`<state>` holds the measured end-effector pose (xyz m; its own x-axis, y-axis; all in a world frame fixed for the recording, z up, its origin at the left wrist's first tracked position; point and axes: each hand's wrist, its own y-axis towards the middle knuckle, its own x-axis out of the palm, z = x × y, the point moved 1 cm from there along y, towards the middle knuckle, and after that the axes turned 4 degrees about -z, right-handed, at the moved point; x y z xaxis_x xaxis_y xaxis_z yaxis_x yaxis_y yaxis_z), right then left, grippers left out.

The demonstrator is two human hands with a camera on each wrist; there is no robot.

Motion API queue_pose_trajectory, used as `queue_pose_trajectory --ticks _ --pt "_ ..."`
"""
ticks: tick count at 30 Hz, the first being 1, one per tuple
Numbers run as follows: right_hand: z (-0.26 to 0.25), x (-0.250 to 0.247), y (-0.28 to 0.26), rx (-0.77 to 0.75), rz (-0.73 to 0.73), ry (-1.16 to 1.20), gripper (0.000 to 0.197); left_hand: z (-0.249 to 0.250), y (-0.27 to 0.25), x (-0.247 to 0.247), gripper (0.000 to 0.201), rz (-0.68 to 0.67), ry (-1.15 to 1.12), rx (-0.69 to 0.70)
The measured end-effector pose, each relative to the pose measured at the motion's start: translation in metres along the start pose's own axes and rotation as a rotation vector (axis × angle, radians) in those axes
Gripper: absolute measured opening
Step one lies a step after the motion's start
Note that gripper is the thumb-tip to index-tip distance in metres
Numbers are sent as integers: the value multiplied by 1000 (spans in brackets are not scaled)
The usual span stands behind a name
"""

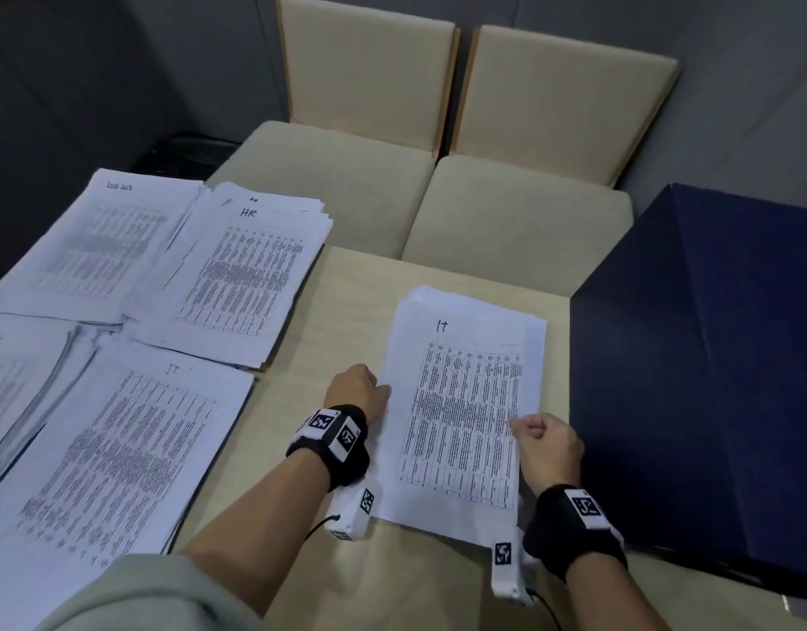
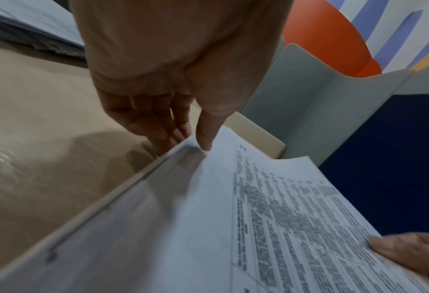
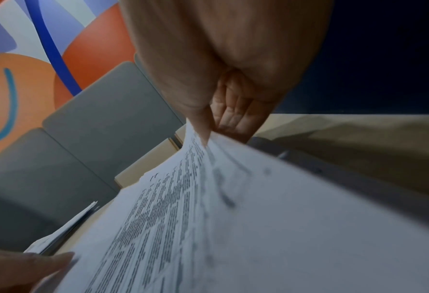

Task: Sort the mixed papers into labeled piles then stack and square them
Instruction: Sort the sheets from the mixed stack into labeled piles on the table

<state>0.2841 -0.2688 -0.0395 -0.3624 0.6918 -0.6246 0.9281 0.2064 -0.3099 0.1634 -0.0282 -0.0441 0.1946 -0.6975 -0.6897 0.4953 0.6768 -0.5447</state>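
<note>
Big picture first: the desk [image 1: 347,284] carries four sorted piles spread over its left half, among them the HR pile [image 1: 242,284] at the back and a large IT pile [image 1: 119,448] nearest the person. Two beige chairs [image 1: 438,129] are tucked in behind, and a dark blue box [image 1: 711,380] fills the right side.

Now the action: a smaller stack headed "It", the loose stack [image 1: 460,416], lies in the middle of the desk between both hands, its lower sheets fanned out at the far end and along the right edge, so it is not square yet.

The left hand [image 1: 358,389] is on the stack's left edge, fingers [image 2: 168,126] fairly straight beneath that edge and the thumb resting on top. The right hand [image 1: 547,441] has the top sheets on the right edge pinched between thumb and curled fingers [image 3: 235,111], lifting them slightly.

Handling, as I judge it: light, floppy, slippery sheet on sheet. Best taken by both long edges near the middle, loosely enough for the sheets to settle when tapped on the desk; a one-corner grip would likely let them droop and slide apart.
</note>
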Motion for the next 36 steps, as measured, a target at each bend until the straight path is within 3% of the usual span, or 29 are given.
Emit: queue_pose_trajectory --ticks 7,11,15,17,20,23,27,29,31,33,36 --pt "-4 1 -15 -100 343 95 12 -3 3 -10 32 4 88 50" --pt "1 1 -9 -38 229 221 48 1 0 -19 22 21 257 84" --pt "1 0 -3 -35 102 240 32 14 -13 -26 24 83 656 163" --pt "-2 -2 -4 0 82 304 27 19 -20 -29 24 136 716 239" --pt "-4 -3 -10 82 68 440 20 20 -24 -34 16 201 541 342" --pt "-1 -3 -10 131 108 496 30 9 -24 -35 10 206 262 434" --pt "1 -4 -7 160 177 500 33 -5 -26 -31 25 -74 -276 491" --pt "-3 -6 -10 137 102 495 34 -8 -28 -29 27 -222 -388 494" --pt "-8 -9 -14 98 20 471 31 -11 -27 -25 18 -287 -400 474" --pt "-11 -10 -17 63 5 461 29 -11 -23 -22 13 -191 -323 398" --pt "-16 -11 -21 50 29 520 10 -10 -15 -22 12 125 -91 169"
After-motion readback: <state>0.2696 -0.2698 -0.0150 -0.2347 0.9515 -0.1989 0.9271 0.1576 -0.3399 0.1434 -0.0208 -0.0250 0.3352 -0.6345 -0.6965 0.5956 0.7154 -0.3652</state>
